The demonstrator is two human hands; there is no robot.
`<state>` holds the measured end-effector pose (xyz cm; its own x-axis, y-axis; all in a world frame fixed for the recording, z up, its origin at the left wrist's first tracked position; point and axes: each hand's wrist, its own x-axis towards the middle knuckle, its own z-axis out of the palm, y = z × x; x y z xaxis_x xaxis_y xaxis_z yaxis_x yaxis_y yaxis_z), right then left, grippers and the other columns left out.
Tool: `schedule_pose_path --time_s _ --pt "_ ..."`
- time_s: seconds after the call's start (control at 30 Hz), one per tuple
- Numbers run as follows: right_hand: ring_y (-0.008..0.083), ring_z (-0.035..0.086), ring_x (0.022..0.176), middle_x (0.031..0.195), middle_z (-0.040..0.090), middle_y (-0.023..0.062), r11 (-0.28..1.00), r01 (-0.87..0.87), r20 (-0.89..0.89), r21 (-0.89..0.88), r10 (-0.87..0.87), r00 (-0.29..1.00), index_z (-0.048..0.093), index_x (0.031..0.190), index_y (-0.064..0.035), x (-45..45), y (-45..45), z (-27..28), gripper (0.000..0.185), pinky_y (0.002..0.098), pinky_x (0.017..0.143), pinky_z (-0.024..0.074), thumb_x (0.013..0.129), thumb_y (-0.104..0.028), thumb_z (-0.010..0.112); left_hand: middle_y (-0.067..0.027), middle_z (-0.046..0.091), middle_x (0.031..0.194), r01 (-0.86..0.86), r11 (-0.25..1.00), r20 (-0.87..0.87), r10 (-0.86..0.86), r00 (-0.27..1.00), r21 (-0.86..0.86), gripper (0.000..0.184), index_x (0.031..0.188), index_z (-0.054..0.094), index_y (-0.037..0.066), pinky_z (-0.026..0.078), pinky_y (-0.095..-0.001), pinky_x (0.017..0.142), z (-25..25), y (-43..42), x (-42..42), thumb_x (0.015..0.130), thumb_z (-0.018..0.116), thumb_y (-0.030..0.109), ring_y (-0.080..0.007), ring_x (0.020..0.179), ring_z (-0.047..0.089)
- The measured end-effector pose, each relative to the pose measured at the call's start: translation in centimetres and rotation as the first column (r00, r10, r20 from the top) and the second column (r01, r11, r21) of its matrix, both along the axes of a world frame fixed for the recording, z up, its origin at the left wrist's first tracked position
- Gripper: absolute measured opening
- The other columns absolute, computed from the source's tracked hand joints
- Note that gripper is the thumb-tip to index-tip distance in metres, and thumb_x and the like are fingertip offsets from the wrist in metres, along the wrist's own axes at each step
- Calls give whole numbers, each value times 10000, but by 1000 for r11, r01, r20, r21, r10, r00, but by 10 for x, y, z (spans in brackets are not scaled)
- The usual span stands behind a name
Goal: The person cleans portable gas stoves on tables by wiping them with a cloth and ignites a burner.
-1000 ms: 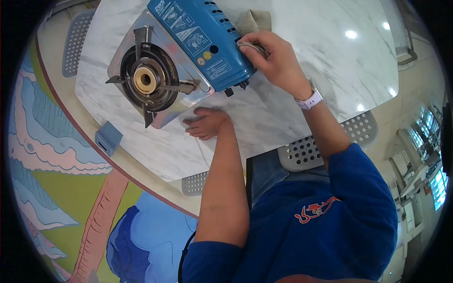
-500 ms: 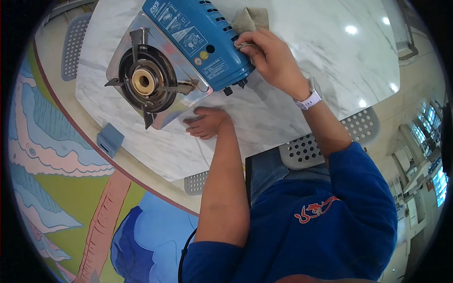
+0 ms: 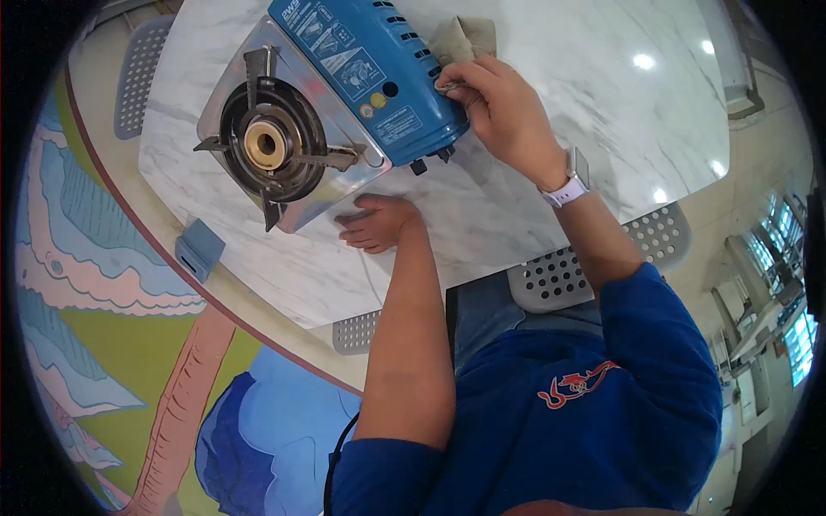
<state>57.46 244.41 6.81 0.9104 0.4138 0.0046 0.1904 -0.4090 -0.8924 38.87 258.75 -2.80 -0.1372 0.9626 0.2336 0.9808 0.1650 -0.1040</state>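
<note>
A portable gas stove with a blue cover point(image 3: 361, 77) and a round burner point(image 3: 267, 144) lies at an angle on the marble table. My left hand point(image 3: 379, 224) rests on the tabletop just below the stove's metal corner, fingers apart and holding nothing. With fingers pinched, my right hand point(image 3: 503, 107) holds a small greyish cloth point(image 3: 454, 84) against the vented side of the blue cover. Most of that cloth is hidden by the fingers. Just above this hand, a folded beige cloth point(image 3: 465, 39) lies beside the stove.
The marble table point(image 3: 619, 112) has rounded edges. Grey perforated stools point(image 3: 546, 284) stand beneath its near edge and at the far left point(image 3: 142, 77). A blue-grey box point(image 3: 200, 249) is at the table's left edge, near a painted mural point(image 3: 112, 361).
My right hand has shifted slightly along the stove's side with the small cloth, and its wrist has turned a little. My left hand stays in place on the table.
</note>
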Motion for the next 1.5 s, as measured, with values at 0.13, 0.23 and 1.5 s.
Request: schedule_pose_path --time_s 0.13,0.23,1.5 --pt "321 587 806 811 596 106 1000 5 -29 -23 -6 1000 633 936 -109 6 -2 -22 122 404 680 470 824 -86 592 -193 362 1409 13 1000 -14 -13 1000 2 597 1369 385 115 293 -492 1020 -1 0 -1 925 299 505 -329 1291 359" --pt "324 588 797 795 599 108 999 18 -53 -33 -19 998 633 931 -100 7 -1 -20 123 405 677 467 817 -74 594 -198 361 1409 12 1000 -9 -12 1000 17 590 1363 393 113 292 -492 1019 -1 -1 0 925 306 500 -334 1291 358" --pt "318 605 795 826 621 100 995 69 -40 -74 -72 997 651 925 -110 18 21 4 107 408 666 482 854 -133 574 -176 387 1393 13 997 -60 -9 998 71 561 1343 418 157 328 -478 994 -7 0 -3 911 379 514 -310 1277 390"
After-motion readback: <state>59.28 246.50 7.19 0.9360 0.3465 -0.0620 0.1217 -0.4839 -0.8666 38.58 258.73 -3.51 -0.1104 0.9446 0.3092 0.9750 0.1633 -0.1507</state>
